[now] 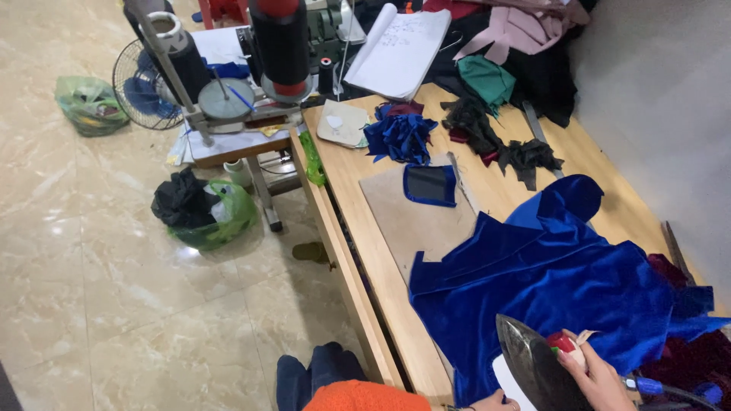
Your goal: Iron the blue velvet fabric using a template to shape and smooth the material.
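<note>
The right hand (598, 377) grips the handle of a clothes iron (537, 365), which is raised on edge with its dark soleplate facing the camera, at the near edge of the worktop (499, 190). The handle area shows red and green parts; a blue cord fitting (647, 385) leads off to the right. The left hand (495, 401) is only partly in view at the bottom edge; whether it is clenched or relaxed cannot be told.

Just beyond the iron, a large piece of royal-blue velvet fabric (548, 281) lies crumpled over the near right part of the worktop. Dark red cloth (685, 350) lies at its right edge.

Farther along the worktop:
- a flat brown board (403, 221) carrying a small dark panel edged in blue (430, 185);
- a heap of blue fabric scraps (400, 135);
- black fabric scraps (495, 137), well apart from the blue heap;
- a green cloth (487, 80) and pink cloth (521, 30) at the far end;
- an open white notebook (400, 49).

Left of the worktop stands a sewing machine table with large thread cones (280, 46). On the marble floor (114, 289) are a small fan (141, 84), a green plastic bag (90, 103) and a second green bag holding black cloth (202, 209).
</note>
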